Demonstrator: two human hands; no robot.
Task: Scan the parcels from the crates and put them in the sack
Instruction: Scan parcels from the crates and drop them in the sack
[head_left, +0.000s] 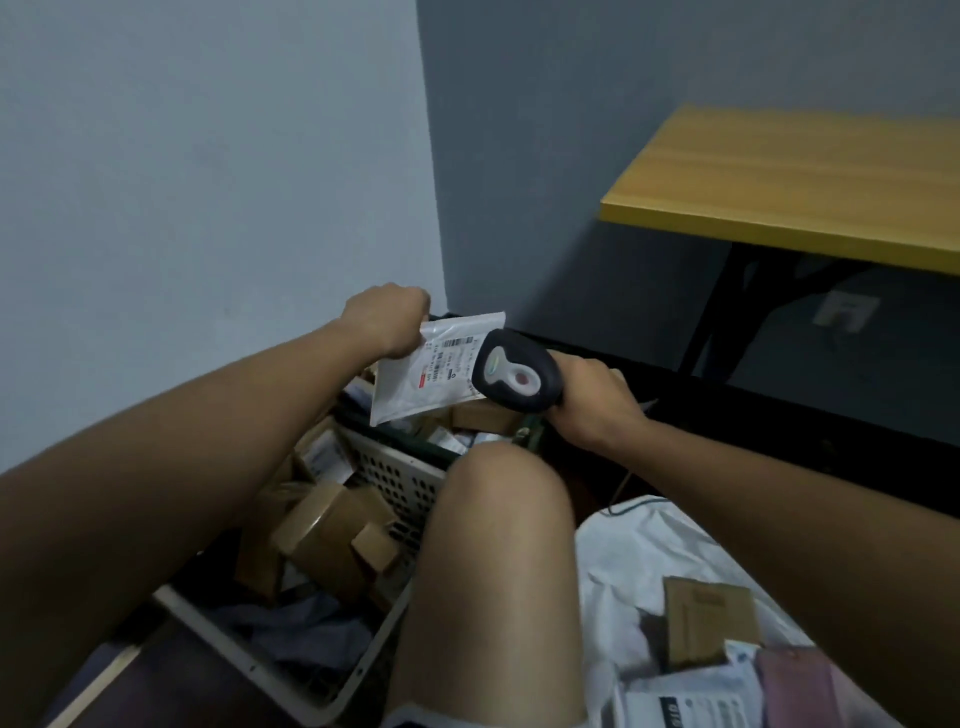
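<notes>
Pale blue-grey walls meet in a corner above a white perforated crate (395, 483) heaped with cardboard boxes (332, 530). A person's bare knee (504, 499) blocks the crate's right side. Above the crate's far edge, the left hand (384, 319) grips a white padded mailer (431, 369) by its top corner, and the right hand (592, 400) is wrapped round a black barcode scanner (511, 371) aimed at its label. A white sack (639, 561) holding parcels lies lower right; a yellow-topped table (800, 182) stands behind.

Both hands (387, 317) (597, 402) clenched, raised.
</notes>
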